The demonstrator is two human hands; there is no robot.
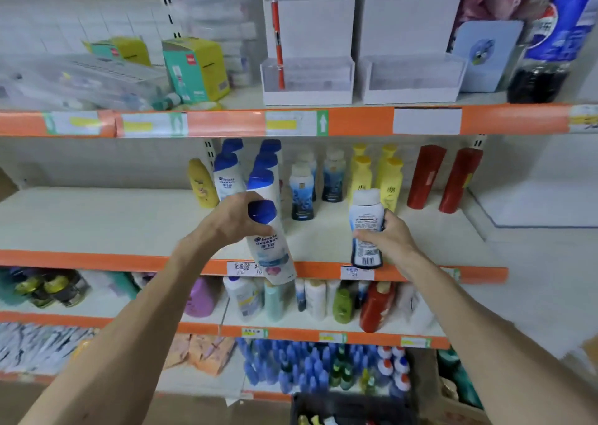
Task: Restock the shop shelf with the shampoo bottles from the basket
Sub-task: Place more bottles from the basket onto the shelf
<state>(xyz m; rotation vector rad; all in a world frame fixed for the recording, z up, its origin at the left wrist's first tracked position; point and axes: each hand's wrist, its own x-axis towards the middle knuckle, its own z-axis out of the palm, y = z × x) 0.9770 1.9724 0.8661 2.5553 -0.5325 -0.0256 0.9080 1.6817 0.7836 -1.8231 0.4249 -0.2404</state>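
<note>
Bottles likely stiff, slick: left hand (236, 217) is wrapping blue-capped white plastic shampoo bottle (273, 253) near shoulder, right hand (393, 242) is clasping navy-and-white bottle (365, 224) mid-body.

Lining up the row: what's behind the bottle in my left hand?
Matching blue-capped bottles stand in line behind it on the shelf. The held bottle and left hand cover the nearest one's base.

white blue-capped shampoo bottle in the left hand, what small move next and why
The left hand holds the white blue-capped shampoo bottle tilted, base down at the orange shelf edge; probably lift it and stand it before the matching row of bottles.
</note>
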